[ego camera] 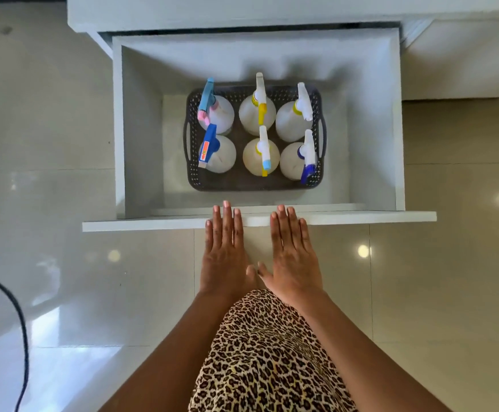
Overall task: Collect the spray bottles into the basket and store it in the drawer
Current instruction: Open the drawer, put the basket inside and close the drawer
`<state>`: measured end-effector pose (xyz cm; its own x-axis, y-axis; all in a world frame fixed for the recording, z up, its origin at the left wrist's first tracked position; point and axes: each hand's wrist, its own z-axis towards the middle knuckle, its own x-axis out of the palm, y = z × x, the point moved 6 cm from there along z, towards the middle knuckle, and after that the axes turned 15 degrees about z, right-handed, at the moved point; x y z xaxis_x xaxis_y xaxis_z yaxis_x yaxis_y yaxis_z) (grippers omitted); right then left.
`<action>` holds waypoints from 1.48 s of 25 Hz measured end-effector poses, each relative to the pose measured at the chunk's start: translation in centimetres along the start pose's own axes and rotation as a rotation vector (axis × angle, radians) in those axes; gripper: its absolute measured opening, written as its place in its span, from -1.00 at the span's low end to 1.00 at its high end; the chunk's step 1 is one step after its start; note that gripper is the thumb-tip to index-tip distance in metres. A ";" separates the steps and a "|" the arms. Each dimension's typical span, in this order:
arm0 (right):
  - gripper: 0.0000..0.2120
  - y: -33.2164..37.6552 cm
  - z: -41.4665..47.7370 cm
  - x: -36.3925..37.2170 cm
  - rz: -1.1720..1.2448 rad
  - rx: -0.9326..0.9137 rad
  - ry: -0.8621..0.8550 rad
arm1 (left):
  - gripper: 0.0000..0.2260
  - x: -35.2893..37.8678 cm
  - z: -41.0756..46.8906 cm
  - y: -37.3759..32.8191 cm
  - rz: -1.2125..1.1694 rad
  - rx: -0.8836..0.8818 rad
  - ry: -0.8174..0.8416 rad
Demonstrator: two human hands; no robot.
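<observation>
A dark grey perforated basket [243,183] sits on the floor of the pulled-out white drawer [141,144]. Several translucent spray bottles [260,157] stand upright inside it in two rows, with blue, yellow, white and pink trigger heads. My left hand [226,251] and my right hand [294,254] lie flat, side by side, fingers extended, with the fingertips on the top edge of the drawer front [153,225]. Neither hand holds anything.
The drawer belongs to a white cabinet [242,13] at the top of the view. Glossy beige floor tiles [435,278] surround it. A black cable [19,322] runs along the lower left. A leopard-print garment [266,358] hangs between my arms.
</observation>
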<state>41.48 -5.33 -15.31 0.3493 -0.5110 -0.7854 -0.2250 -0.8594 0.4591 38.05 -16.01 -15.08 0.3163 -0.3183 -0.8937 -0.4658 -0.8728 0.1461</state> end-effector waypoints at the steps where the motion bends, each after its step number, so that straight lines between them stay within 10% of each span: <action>1: -0.27 0.1 0.5 -0.4 0.019 0.003 -0.001 | -0.17 -0.4 0.5 0.2 0.016 0.003 -0.010; 25: 0.05 -0.7 18.9 -8.7 -0.030 -0.032 -0.079 | 0.04 -7.9 18.8 5.0 0.076 0.060 -0.008; 37: -0.12 -1.0 27.9 -12.7 -0.310 -0.173 -0.446 | -0.21 -11.1 27.1 6.4 0.342 -0.059 -0.359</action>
<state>11.92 2.49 -17.44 -0.0514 -0.2105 -0.9762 -0.0079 -0.9774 0.2112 9.20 -8.08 -15.72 -0.1563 -0.4516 -0.8784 -0.4421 -0.7633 0.4711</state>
